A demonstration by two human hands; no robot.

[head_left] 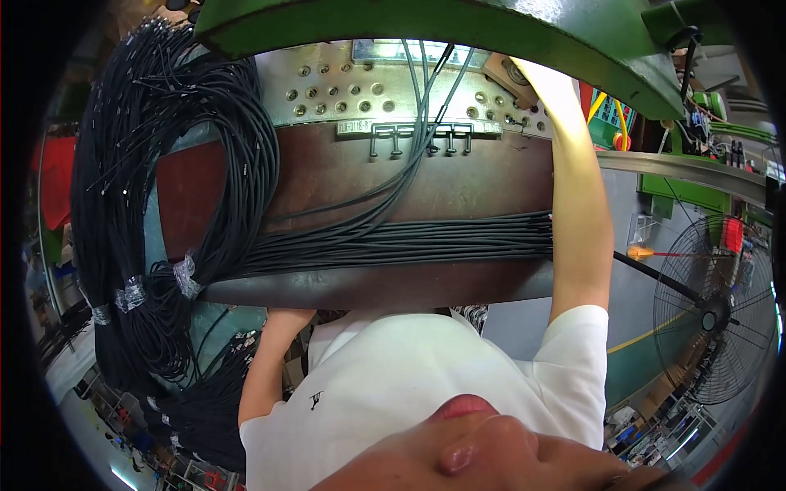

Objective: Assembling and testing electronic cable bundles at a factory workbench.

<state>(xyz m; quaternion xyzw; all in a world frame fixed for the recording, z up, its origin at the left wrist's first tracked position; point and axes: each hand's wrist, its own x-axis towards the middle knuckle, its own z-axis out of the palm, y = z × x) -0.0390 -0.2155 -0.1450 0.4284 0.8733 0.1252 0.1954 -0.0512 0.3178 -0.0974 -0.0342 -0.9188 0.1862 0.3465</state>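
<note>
My left hand (288, 317) is at the near edge of the brown work board (458, 192), its fingers hidden under that edge. My right forearm (577, 180) reaches over the board's right side, and the hand is out of sight behind the green machine frame (458, 24). Between my arms, a row of black cables (409, 240) lies across the board, ends by my right forearm. A few cables (423, 114) rise from the row, over a metal fixture with pegs (422, 131), and pass under the frame. What my hands hold is hidden.
Large coiled bundles of black cables (246, 155), tied with clear wrap (187, 277), hang at the left. A perforated metal plate (327, 86) is behind the board. To the right are a metal rail (688, 166), a red button (624, 142) and a black-caged fan (715, 315).
</note>
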